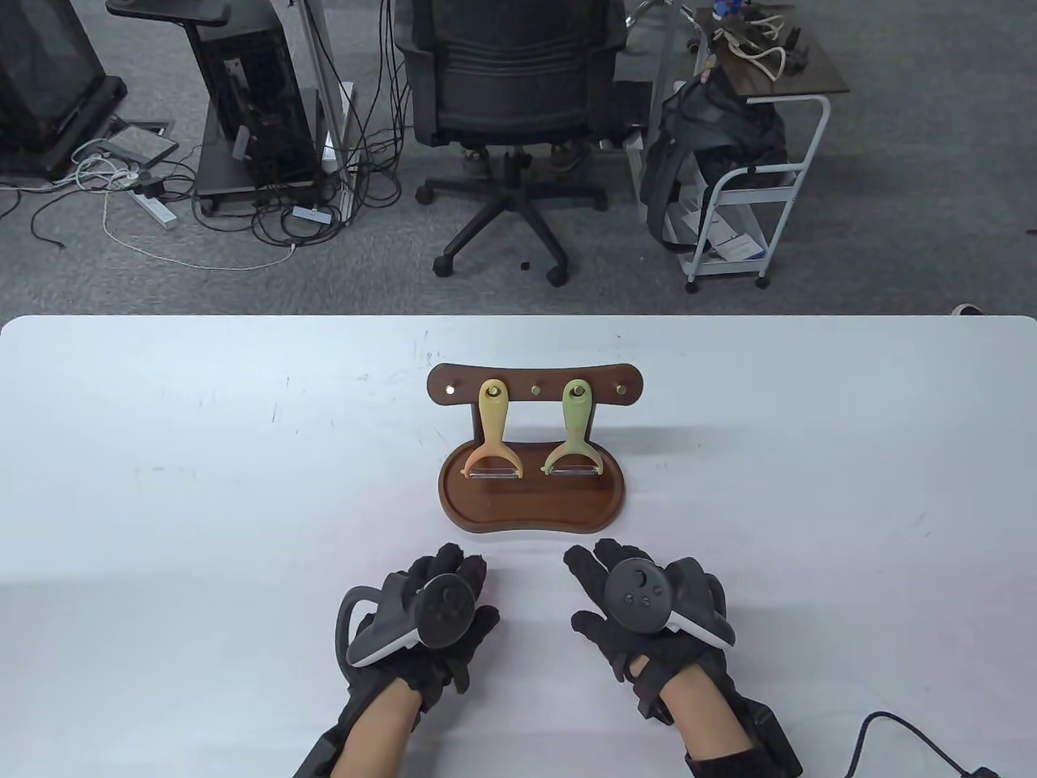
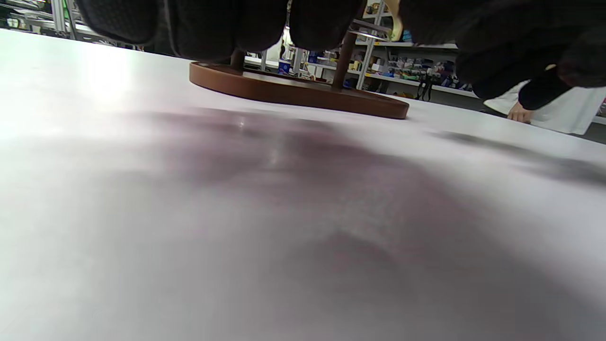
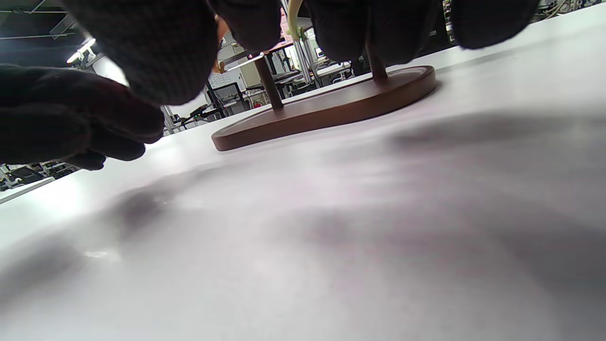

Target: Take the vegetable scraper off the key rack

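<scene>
Peelers first: we've got two vegetable scrapers hanging on the key rack (image 1: 535, 387), an orange scraper (image 1: 492, 433) on the left peg and a green scraper (image 1: 574, 433) on the right one. Both hang straight down from the hole at the handle top, blade ends low over the rack's wooden tray base (image 1: 531, 506). So the long axis runs vertical, from the crossbar down towards the tray, and the whole rack faces us.

Our hands sit on the white table (image 1: 162, 486) on the near side of the base. The left hand (image 1: 425, 620) and the right hand (image 1: 644, 612) both lie palm down with fingers loosely spread and holding nothing. The wrist views show fingertips hanging over bare tabletop with the base just ahead.

What matters, we reckon, is that the scrapers lie straight ahead of the fingers and higher up. The orange one lines up with the left hand, the green one with the right. The task doesn't say which scraper, so either hand is about equally placed. Whichever goes will likely have to reach over the tray, take the handle, and lift it off along the peg towards us.
</scene>
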Demonstrator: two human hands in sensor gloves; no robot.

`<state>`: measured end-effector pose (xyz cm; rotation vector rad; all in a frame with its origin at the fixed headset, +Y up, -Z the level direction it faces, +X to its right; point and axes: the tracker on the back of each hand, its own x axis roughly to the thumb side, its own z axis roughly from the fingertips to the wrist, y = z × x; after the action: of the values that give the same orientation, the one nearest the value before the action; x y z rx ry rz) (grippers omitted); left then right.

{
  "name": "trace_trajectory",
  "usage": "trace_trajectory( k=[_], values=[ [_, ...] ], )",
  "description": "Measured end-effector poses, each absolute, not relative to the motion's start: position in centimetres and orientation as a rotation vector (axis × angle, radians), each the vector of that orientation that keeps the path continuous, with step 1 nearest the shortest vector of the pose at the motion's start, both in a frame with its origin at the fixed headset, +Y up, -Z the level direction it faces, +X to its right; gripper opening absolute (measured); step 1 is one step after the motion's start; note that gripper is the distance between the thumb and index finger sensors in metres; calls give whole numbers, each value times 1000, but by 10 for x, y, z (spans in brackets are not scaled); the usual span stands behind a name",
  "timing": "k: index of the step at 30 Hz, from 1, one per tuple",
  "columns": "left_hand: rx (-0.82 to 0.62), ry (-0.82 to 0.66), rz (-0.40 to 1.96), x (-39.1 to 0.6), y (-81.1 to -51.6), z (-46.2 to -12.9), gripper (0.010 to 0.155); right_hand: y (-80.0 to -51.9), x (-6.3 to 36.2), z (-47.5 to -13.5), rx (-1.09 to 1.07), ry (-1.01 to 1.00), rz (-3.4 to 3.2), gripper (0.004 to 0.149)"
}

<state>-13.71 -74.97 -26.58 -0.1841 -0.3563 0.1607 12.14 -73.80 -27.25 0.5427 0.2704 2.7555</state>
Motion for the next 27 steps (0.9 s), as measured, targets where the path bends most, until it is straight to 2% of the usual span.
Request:
trace_trajectory(
  k=[9,16,21,27],
  values=[
    [-201,-302,292,-145,-751,-274,73,-740,123,-273,534,303,2739,76],
    [-115,-246,357,-146,-738,-287,74,-741,124,-274,520,325,2733,75],
    [-25,-190,444,-152,-723,-305,76,-741,125,-275,498,341,2731,75],
    [-29,-121,486,-163,-715,-336,77,-738,128,-275,480,318,2724,75]
  ],
)
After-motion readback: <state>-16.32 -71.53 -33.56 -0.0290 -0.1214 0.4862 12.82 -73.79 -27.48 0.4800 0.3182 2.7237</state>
